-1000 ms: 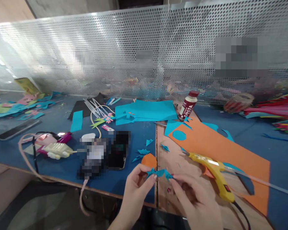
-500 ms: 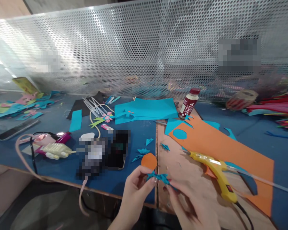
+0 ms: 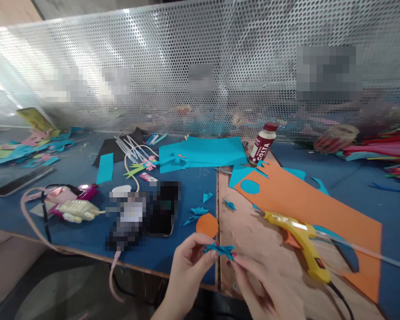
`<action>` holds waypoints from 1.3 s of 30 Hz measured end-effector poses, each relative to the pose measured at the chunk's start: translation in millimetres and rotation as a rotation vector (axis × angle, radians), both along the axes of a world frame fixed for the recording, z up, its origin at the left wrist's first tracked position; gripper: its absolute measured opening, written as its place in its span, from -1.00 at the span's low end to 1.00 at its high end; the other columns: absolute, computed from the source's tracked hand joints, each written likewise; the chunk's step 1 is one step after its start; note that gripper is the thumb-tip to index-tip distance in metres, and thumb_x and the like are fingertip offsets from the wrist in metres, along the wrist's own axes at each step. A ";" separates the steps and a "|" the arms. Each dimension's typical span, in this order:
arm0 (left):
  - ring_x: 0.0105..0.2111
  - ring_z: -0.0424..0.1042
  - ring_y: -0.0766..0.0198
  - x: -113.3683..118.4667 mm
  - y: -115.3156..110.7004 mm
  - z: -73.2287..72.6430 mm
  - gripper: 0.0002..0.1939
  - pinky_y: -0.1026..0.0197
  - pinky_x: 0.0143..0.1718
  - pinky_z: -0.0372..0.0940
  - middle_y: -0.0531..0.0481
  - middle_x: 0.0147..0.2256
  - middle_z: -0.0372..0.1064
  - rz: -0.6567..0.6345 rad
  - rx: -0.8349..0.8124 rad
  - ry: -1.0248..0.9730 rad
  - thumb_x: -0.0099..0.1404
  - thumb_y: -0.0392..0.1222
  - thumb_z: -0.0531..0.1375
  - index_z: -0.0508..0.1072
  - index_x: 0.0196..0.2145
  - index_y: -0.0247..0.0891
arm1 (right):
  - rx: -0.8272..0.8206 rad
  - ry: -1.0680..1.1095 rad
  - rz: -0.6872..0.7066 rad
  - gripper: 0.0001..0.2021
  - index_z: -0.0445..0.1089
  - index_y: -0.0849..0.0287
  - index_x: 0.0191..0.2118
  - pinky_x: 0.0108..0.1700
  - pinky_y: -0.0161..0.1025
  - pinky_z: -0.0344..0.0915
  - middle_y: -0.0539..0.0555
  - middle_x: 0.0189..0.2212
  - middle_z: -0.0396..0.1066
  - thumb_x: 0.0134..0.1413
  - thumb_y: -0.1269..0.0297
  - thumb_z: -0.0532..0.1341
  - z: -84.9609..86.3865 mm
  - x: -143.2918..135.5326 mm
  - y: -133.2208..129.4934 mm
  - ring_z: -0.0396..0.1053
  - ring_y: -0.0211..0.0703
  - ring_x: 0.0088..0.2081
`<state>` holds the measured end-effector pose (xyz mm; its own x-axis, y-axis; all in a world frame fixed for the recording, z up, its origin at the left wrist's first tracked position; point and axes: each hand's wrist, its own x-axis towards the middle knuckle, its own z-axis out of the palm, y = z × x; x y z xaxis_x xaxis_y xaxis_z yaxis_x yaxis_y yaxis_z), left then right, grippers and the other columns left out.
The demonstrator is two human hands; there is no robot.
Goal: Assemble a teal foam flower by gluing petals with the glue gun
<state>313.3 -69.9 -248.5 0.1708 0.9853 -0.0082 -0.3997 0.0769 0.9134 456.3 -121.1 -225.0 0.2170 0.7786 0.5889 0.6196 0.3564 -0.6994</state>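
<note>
Over the table's front edge, my left hand (image 3: 190, 262) pinches one end of a blue folded paper piece (image 3: 222, 250) with pointed tips. My right hand (image 3: 253, 278) grips its other end between thumb and fingertips. Just beyond my left hand lies an orange paper circle (image 3: 207, 225). Several small pointed blue paper pieces (image 3: 198, 212) rest behind it, and another blue piece (image 3: 230, 205) sits a little to the right. A yellow glue gun (image 3: 302, 238), with a clear glue stick in its back, lies to the right of my right hand.
An orange sheet (image 3: 306, 209) with cut-outs lies at the right, partly under the glue gun. Behind stand a bottle (image 3: 262, 144) and blue paper sheets (image 3: 210, 151). Phones (image 3: 164, 209), a cable and glue sticks (image 3: 130, 149) lie left. A perforated metal screen (image 3: 173, 58) closes the back.
The blue paper piece has shifted slightly and looks flatter between my fingertips. Both hands keep their hold in nearly the same place. The things on the table have stayed put.
</note>
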 end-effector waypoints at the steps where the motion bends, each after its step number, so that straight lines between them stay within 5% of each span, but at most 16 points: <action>1: -0.37 0.39 0.32 -0.4 -0.2 -0.1 -0.89 0.33 -0.30 0.29 0.02 -0.40 0.45 -0.006 0.009 0.003 0.14 -0.24 0.37 0.52 -0.36 -0.25 | 0.008 -0.009 0.002 -0.86 0.54 0.03 -0.27 -0.24 -0.34 0.53 0.02 -0.33 0.58 0.19 0.24 0.21 -0.4 0.9 -0.4 0.56 -0.14 -0.33; 13: -0.39 0.37 0.32 -1.4 0.2 1.9 -0.87 0.33 -0.32 0.27 0.00 -0.41 0.46 -0.063 0.017 0.016 0.14 -0.19 0.37 0.55 -0.36 -0.26 | -0.013 0.030 0.201 -0.86 0.51 0.02 -0.22 -0.24 -0.42 0.50 -0.02 -0.32 0.57 0.14 0.38 0.24 0.2 10.9 3.0 0.55 -0.20 -0.34; 27: -0.41 0.38 0.32 2.7 1.7 7.5 -0.87 0.33 -0.32 0.30 0.02 -0.44 0.45 -0.038 -0.027 0.037 0.09 -0.22 0.39 0.54 -0.41 -0.28 | -0.095 0.190 0.150 -0.94 0.50 0.03 -0.30 -0.25 -0.36 0.49 0.00 -0.36 0.55 0.13 0.27 0.25 -4.7 5.7 8.0 0.52 -0.17 -0.33; 33: -0.41 0.37 0.33 2.1 -0.5 8.6 -0.89 0.34 -0.33 0.29 0.02 -0.45 0.41 -0.035 0.031 0.042 0.10 -0.24 0.37 0.51 -0.42 -0.29 | -0.181 0.394 0.258 -0.64 0.33 0.04 0.03 -0.25 -0.35 0.50 0.03 -0.27 0.50 0.08 0.34 0.27 -10.5 4.6 12.9 0.52 -0.18 -0.28; 39: -0.39 0.38 0.30 2.5 -1.8 13.4 -0.92 0.33 -0.31 0.29 -0.01 -0.43 0.41 -0.058 0.068 0.092 0.12 -0.28 0.34 0.51 -0.42 -0.30 | -0.110 0.210 0.257 -0.90 0.41 0.07 -0.28 -0.35 -0.40 0.44 0.05 -0.29 0.38 0.06 0.40 0.25 -5.2 1.1 18.2 0.45 -0.18 -0.28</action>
<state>315.8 -71.7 -235.1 0.2291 0.9726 0.0404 -0.3108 0.0338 0.9499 457.4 -102.8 -230.3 0.1133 0.8799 0.4615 0.3584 0.3970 -0.8450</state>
